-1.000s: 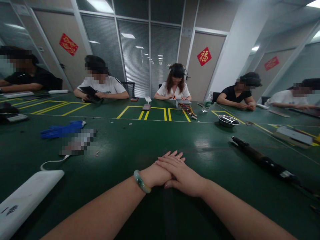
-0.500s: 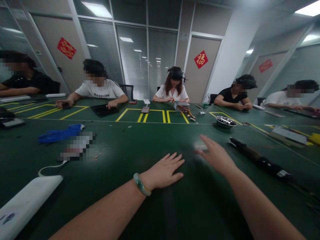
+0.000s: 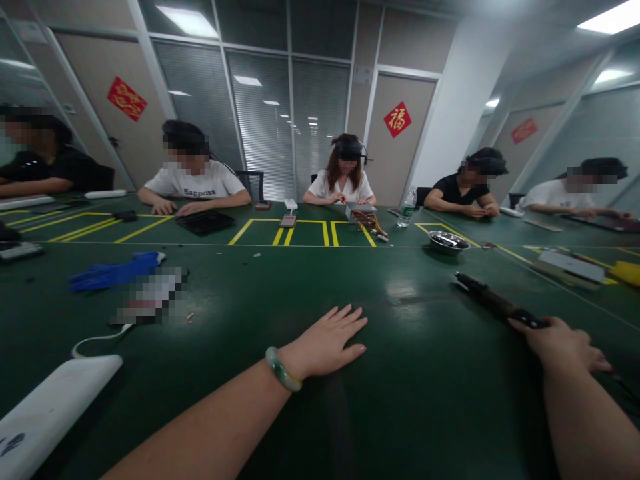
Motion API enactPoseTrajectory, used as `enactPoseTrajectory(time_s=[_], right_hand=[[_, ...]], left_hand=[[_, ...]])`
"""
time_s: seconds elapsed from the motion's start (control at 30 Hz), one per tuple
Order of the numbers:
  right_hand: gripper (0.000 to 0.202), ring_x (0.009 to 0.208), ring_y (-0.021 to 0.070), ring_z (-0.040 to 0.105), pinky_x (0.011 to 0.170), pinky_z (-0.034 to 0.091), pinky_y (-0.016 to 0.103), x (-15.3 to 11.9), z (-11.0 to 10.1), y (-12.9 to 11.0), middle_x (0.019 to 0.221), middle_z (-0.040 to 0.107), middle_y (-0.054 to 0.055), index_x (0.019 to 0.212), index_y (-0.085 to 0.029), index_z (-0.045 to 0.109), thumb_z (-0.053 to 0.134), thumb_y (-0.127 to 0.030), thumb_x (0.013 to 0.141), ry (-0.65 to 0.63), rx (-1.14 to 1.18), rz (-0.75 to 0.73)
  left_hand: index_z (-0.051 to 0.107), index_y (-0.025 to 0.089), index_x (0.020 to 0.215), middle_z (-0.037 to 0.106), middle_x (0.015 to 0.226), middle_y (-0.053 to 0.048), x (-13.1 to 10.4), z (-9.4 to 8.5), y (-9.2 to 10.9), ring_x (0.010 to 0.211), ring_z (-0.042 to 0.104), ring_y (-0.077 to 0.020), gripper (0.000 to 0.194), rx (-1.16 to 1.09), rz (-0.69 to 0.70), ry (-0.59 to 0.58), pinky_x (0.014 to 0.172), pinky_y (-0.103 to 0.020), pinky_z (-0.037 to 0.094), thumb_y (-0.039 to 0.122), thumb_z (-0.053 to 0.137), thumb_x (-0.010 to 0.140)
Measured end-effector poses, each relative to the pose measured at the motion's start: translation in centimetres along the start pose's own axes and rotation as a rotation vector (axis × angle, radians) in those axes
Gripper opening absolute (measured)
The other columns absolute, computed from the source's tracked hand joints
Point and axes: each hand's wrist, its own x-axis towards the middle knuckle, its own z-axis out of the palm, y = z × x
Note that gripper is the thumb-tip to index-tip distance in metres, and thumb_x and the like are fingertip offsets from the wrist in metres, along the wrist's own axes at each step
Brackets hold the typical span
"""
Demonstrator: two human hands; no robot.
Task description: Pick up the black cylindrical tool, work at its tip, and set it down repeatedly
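My left hand (image 3: 327, 341) lies flat on the green tabletop (image 3: 280, 413), palm down with the fingers spread, a green bangle (image 3: 283, 369) round its wrist. Nothing is in it. On the right, my right hand (image 3: 565, 347) is closed around the rear part of a long black corded tool that looks like an electric screwdriver (image 3: 493, 303). Its slim tip points away to the left, and the hand covers most of its body. The tool appears to rest on the table.
At the left are a white power bank (image 3: 60, 407), a cabled phone (image 3: 150, 297) and blue gloves (image 3: 117, 271). Farther off stand a metal bowl (image 3: 449, 243), a water bottle (image 3: 407, 208) and a box with coloured wires (image 3: 367, 220). Several people sit across the table.
My right hand has moved from above the middle of the table to the right and closed on the electric screwdriver. My left hand has stayed in place.
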Motion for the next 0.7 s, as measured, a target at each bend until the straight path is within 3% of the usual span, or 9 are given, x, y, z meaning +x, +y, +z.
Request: enactPoseTrajectory(time_s=[0.1,0.2,0.3,0.37,0.53,0.7], right_hand=[[0.094,0.117,0.0644,0.027,0.083,0.012,0.075,0.0,0.0,0.3,0.144,0.026,0.012,0.131,-0.043,0.043,0.052,-0.083,0.047,0.052,0.008,-0.059],[0.087,0.117,0.0604,0.031,0.087,0.019,0.071,-1.1,-0.3,-0.6,0.138,0.034,0.017,0.127,-0.034,0.051,0.048,-0.083,0.055,0.078,-0.044,-0.128],[0.08,0.114,0.0546,0.038,0.084,0.029,0.066,-3.2,-0.4,-3.2,0.129,0.041,0.021,0.124,-0.024,0.057,0.043,-0.079,0.068,0.085,-0.108,-0.269],[0.071,0.111,0.0485,0.043,0.083,0.034,0.061,-5.4,-0.2,-5.7,0.124,0.046,0.019,0.124,-0.025,0.058,0.045,-0.072,0.074,0.096,-0.124,-0.409],[0.044,0.103,0.0336,0.049,0.084,0.036,0.049,-14.4,1.7,-12.7,0.113,0.055,0.008,0.115,-0.03,0.063,0.061,-0.053,0.077,0.096,0.003,-0.812],[0.03,0.098,0.0299,0.05,0.086,0.034,0.045,-25.8,4.4,-17.7,0.108,0.058,0.008,0.111,-0.028,0.062,0.061,-0.037,0.082,-0.047,0.212,-1.214]], left_hand=[[0.02,0.028,0.15,0.015,0.158,0.0,0.0,0.0,0.1,0.146,0.008,-0.0201,0.061,0.01,-0.001,0.003,0.118,-0.04,0.008,0.058,0.023,0.097],[0.021,0.027,0.15,0.015,0.158,-0.001,0.0,0.1,0.0,0.146,0.008,-0.0207,0.061,0.01,-0.003,0.007,0.118,-0.04,0.008,0.058,0.024,0.097],[0.02,0.026,0.15,0.015,0.158,-0.002,-0.1,0.0,0.0,0.146,0.008,-0.0218,0.062,0.011,-0.005,0.004,0.118,-0.042,0.01,0.058,0.024,0.097],[0.019,0.025,0.151,0.015,0.158,-0.003,0.0,-0.1,0.2,0.145,0.01,-0.0222,0.064,0.024,-0.005,0.03,0.118,-0.042,0.013,0.059,0.027,0.097],[0.017,0.024,0.151,0.019,0.157,-0.003,0.4,-1.0,1.7,0.145,0.015,-0.0196,0.069,0.087,0.031,0.27,0.118,-0.038,0.02,0.054,0.042,0.094],[0.017,0.023,0.151,0.02,0.157,-0.003,0.5,-1.7,2.8,0.145,0.014,-0.019,0.064,0.154,0.033,0.438,0.119,-0.039,0.018,0.046,0.042,0.096]])
